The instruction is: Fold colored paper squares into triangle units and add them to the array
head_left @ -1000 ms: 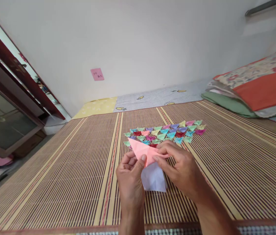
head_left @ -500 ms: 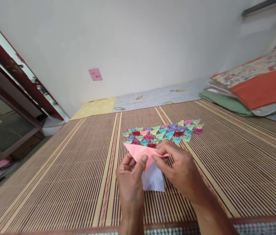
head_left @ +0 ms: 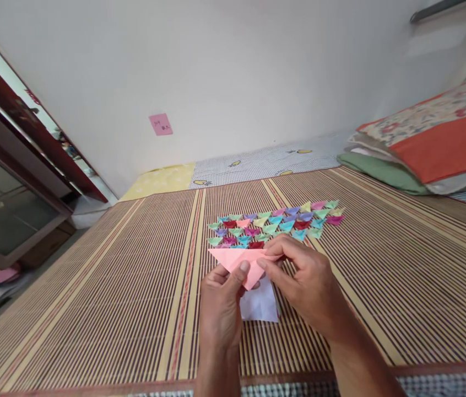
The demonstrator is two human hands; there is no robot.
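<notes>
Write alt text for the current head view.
A left hand and a right hand pinch a folded pink paper over a striped mat. Beyond it lie rows of small multicoloured folded papers; a pale sheet lies partly hidden beneath the hands.

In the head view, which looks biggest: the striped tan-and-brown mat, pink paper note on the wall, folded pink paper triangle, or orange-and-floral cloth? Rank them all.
1. Striped tan-and-brown mat
2. Orange-and-floral cloth
3. Folded pink paper triangle, helped by being nearer
4. Pink paper note
</notes>
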